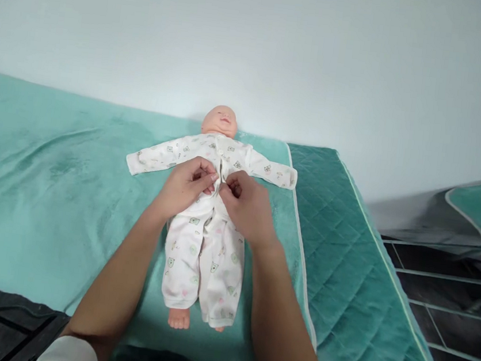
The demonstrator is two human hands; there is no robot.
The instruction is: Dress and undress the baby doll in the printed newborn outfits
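Over the doll's [220, 122] belly, pinching the outfit's [186, 252] edges with left hand [186, 186] and right hand [250, 206] fingers; best aligned without tugging.

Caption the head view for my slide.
Left hand and right hand pinch the front of a patterned outfit on a doll, green cloth beneath.

A green blanket [50, 211] overlaps a quilted cover [343, 267] beside a wall [256, 43].

Doll [220, 121] face up, printed white pajamas [183, 261]
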